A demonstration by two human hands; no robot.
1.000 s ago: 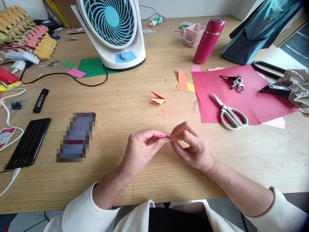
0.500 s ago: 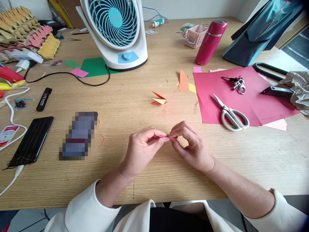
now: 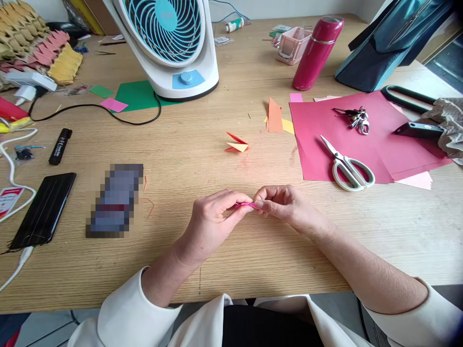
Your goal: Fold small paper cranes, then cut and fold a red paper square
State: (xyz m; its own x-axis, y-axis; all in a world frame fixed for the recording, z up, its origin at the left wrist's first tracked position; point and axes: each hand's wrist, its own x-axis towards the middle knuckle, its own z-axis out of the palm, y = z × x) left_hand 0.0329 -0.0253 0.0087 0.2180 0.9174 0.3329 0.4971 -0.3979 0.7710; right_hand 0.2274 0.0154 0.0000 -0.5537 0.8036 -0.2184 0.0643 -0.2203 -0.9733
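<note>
Left hand (image 3: 211, 219) and right hand (image 3: 285, 206) both pinch a pink paper piece (image 3: 243, 204) over the table (image 3: 246, 262); its long axis runs left to right; white lettering on the black marker (image 3: 60, 147) is too small to read.

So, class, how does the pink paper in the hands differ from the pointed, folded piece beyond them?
The pink paper is held by the left hand and right hand; the folded piece lies on the table.
The pink paper is partly covered; the folded piece, red-orange and yellow, shows its spread points.
Both are small and brightly coloured.
</note>
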